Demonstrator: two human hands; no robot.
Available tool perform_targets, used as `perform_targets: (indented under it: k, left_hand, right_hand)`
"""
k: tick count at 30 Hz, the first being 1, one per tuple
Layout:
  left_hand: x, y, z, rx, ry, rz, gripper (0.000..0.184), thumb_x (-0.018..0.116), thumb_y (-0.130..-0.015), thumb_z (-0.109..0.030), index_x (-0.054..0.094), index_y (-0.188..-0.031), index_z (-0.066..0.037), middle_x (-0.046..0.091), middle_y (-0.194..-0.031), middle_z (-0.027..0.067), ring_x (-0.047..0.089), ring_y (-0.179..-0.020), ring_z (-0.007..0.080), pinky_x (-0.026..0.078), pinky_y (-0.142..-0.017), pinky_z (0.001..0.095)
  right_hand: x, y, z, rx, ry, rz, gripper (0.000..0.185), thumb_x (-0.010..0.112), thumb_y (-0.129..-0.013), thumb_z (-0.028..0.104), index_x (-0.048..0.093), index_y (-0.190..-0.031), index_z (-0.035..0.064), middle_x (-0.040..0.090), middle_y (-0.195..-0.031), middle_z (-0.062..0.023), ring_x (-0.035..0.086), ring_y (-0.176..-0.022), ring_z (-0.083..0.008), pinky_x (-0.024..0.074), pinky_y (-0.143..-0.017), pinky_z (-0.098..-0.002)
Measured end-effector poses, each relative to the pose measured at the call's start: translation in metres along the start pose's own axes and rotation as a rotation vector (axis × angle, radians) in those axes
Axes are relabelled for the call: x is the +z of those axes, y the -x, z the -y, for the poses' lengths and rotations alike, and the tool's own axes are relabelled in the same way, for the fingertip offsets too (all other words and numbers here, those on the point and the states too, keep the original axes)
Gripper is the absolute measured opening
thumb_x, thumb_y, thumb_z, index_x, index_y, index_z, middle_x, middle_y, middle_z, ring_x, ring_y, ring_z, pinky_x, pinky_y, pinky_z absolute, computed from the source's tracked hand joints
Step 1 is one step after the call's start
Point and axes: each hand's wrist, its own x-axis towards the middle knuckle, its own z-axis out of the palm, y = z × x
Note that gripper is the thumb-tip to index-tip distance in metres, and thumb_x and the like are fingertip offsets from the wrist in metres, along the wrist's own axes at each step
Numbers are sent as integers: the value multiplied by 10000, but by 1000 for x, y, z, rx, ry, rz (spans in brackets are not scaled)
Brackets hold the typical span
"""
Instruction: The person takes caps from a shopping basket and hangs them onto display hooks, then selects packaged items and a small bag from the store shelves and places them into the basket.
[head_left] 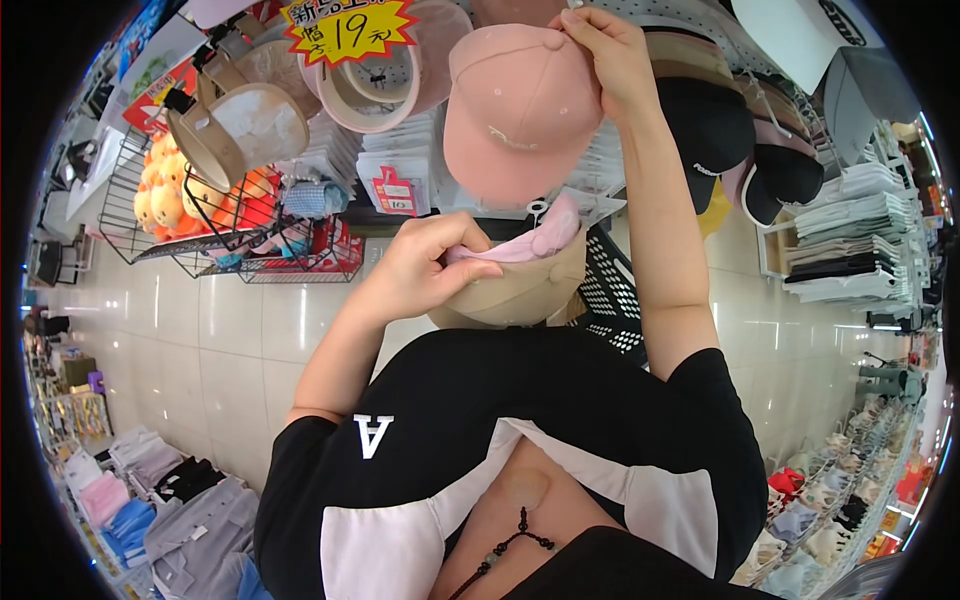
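Observation:
A pink cap [525,110] hangs at the display, its brim pointing down. My right hand [612,55] is closed at the cap's upper right edge, with fingertips near a small white piece. Lower down, my left hand [430,265] pinches a beige cap [525,290] together with a light purple cap [545,235] tucked inside it. The two held caps are just below the pink cap's brim, in front of my chest. My left thumb lies over the purple fabric, while the other fingers are partly hidden behind it.
Black caps [708,125] hang at the right, beside shelves of folded clothes [850,240]. A yellow price sign [350,30] is at the top left. Below it stands a wire basket [200,255] of orange plush toys [165,195]. A black perforated basket [612,290] is behind the held caps.

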Motion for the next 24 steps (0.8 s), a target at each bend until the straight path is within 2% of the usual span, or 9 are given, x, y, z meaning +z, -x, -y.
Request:
perform_targets:
  k: [5, 7, 11, 16, 20, 23, 24]
  left_hand:
    - [-2, 0, 3, 0, 2, 2, 195, 723, -718, -136, 566, -731, -21, 544, -621, 45, 462, -505, 113, 362, -471, 243]
    - [-2, -1, 5, 8, 3, -3, 196, 723, -718, -136, 564, -731, -22, 542, -618, 45, 460, -503, 112, 360, -468, 243]
    - [-3, -2, 7, 18, -7, -9, 196, 721, -720, -134, 560, -732, -22, 533, -610, 43, 454, -499, 109, 355, -464, 242]
    - [-4, -4, 10, 1, -2, -4, 197, 720, -723, -136, 559, -729, -22, 523, -599, 40, 444, -493, 106, 351, -460, 242]
    - [-5, -4, 10, 0, -8, -15, 198, 717, -726, -139, 558, -727, -22, 518, -593, 39, 439, -489, 106, 350, -459, 244]
    - [-6, -3, 10, -2, -5, -9, 198, 717, -725, -137, 558, -727, -19, 521, -597, 44, 442, -492, 108, 350, -458, 244]
    - [-6, -4, 10, -2, -7, -12, 198, 717, -725, -137, 558, -727, -19, 521, -597, 44, 442, -492, 108, 350, -458, 244]
  right_hand:
    - [-13, -5, -12, 0, -70, 93, 181, 539, -876, 163, 617, -797, 20, 580, -704, -4, 509, -661, -88, 405, -620, -226]
    - [-14, 2, -8, -31, 2, 109, 190, 499, -900, 146, 582, -802, 6, 566, -750, 13, 490, -692, -44, 397, -639, -179]
    - [-12, 5, -5, -71, -4, 89, 196, 480, -906, 145, 581, -804, 12, 565, -748, 11, 490, -687, -46, 396, -631, -181]
    - [-14, -2, -8, 28, -79, 114, 208, 466, -914, 164, 576, -809, 21, 557, -734, 14, 484, -677, -47, 395, -630, -188]
    - [-18, -12, -24, 27, -53, 107, 206, 475, -911, 171, 575, -808, 23, 557, -731, 15, 484, -676, -46, 394, -628, -187]
    - [-24, -35, -45, 38, 25, 48, 210, 477, -910, 182, 588, -833, 21, 581, -761, 3, 516, -703, -74, 412, -662, -208]
    - [-26, -48, -50, 4, 228, -25, 199, 504, -895, 196, 602, -846, 30, 583, -759, -13, 517, -712, -93, 416, -655, -244]
